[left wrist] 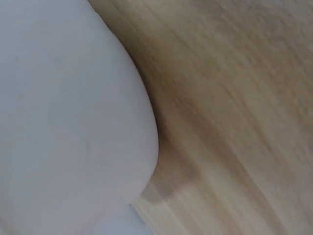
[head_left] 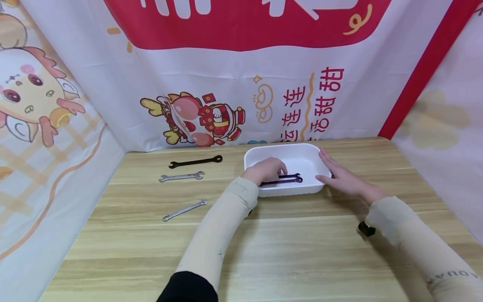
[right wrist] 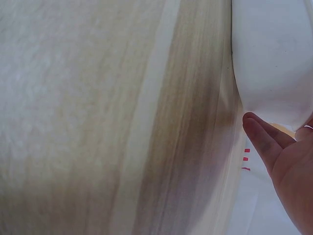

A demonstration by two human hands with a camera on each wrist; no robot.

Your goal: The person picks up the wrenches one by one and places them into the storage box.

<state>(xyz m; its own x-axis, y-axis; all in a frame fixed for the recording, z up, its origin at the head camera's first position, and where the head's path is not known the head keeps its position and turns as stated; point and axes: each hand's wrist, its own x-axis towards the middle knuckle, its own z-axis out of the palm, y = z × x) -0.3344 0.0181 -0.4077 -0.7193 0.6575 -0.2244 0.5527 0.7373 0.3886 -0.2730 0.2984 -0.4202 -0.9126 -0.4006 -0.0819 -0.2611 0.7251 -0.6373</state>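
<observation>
In the head view a white plastic box (head_left: 290,192) holds two dark wrenches, one black (head_left: 295,175) and one purplish (head_left: 286,181), lying side by side. My left hand (head_left: 266,168) reaches over the box's left side, its fingers curled down onto the black wrench; the hand covers the wrenches' left ends. At the right end of the box my right hand (head_left: 348,179) rests with straight fingers against the rim. The right wrist view shows fingers (right wrist: 264,139) touching the box's outer wall (right wrist: 271,58). A pale rounded surface (left wrist: 73,117) fills much of the left wrist view.
Left of the box, three wrenches lie apart on the wooden table (head_left: 302,251): a black one (head_left: 196,161), a silver open-ended one (head_left: 182,176) and another silver one (head_left: 185,210). Printed cloth (head_left: 211,67) hangs behind the table and along both sides.
</observation>
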